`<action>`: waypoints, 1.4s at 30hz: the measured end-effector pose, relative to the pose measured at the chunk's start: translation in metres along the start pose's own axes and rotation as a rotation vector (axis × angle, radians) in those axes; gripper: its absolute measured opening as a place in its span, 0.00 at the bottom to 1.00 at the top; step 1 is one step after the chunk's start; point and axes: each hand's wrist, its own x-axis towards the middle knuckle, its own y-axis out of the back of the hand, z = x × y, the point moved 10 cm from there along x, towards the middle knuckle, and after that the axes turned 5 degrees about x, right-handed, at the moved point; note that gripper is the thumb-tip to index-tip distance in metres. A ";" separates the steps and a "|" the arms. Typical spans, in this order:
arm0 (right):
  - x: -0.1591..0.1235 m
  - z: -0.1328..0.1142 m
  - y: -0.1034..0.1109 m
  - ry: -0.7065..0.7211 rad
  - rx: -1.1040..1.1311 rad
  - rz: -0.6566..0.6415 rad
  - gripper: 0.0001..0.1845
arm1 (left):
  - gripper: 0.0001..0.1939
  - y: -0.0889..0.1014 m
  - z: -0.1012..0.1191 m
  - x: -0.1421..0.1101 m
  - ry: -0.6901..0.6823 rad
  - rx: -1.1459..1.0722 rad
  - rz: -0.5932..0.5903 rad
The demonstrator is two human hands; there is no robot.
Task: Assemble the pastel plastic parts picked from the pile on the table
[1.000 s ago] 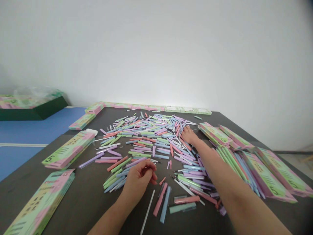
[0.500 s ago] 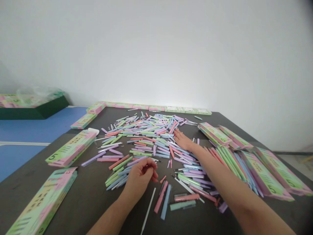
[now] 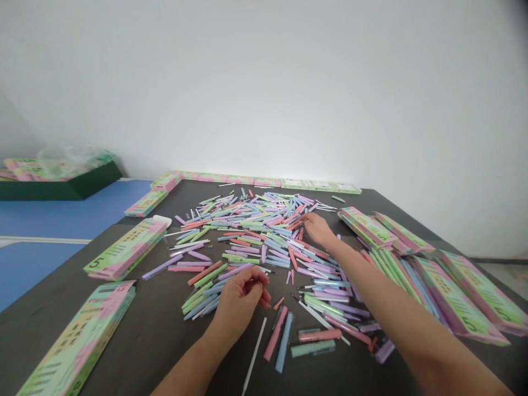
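Observation:
My right hand (image 3: 318,230) reaches over the far right side of a large heap of pastel pen parts (image 3: 247,212). Its fingers are drawn together at the end of a red pen barrel (image 3: 295,224). Nearer to me, my left hand (image 3: 243,297) is curled, thumb close to the fingers; whatever lies inside is hidden. Beside it on the left is a bunch of green, blue and red barrels (image 3: 204,291). To its right lie a small red piece (image 3: 279,302), a red barrel (image 3: 275,334), a blue barrel (image 3: 284,342) and a thin white refill (image 3: 254,355).
Printed pen boxes (image 3: 127,248) line the left edge, with more along the back (image 3: 268,182) and several on the right (image 3: 462,302). Sorted barrels (image 3: 396,275) lie beside those. A dark green tray (image 3: 82,184) with boxes and plastic stands on a blue table.
My right hand has gone from spread flat on the heap to fingers drawn together, slightly farther away. My left hand keeps its curled shape. The view has shifted slightly.

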 end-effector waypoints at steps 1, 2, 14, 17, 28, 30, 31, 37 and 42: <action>0.008 0.010 0.008 -0.039 -0.017 0.028 0.21 | 0.05 0.000 0.000 0.000 0.002 -0.003 -0.002; 0.016 0.019 0.015 -0.070 -0.034 0.052 0.20 | 0.04 -0.001 -0.001 0.000 0.007 -0.007 -0.002; 0.079 0.026 -0.019 0.060 -0.152 -0.055 0.16 | 0.04 -0.001 -0.003 -0.003 0.077 -0.073 0.022; 0.082 0.023 -0.028 0.097 -0.175 -0.103 0.16 | 0.04 -0.002 -0.006 -0.003 0.094 -0.088 0.015; 0.045 0.008 -0.016 0.145 -0.190 -0.130 0.16 | 0.04 -0.003 -0.001 -0.003 0.077 -0.086 0.015; 0.034 0.000 -0.009 0.165 -0.177 -0.118 0.20 | 0.04 -0.002 -0.001 -0.003 0.067 -0.087 0.011; 0.029 -0.005 -0.007 0.176 -0.170 -0.123 0.20 | 0.04 -0.002 -0.001 -0.002 0.059 -0.089 0.009; 0.010 -0.026 -0.013 0.230 -0.157 -0.213 0.11 | 0.04 0.000 -0.003 0.001 0.031 -0.078 0.016; 0.014 -0.026 -0.017 0.213 -0.190 -0.221 0.10 | 0.05 0.001 -0.002 0.001 0.025 -0.085 0.024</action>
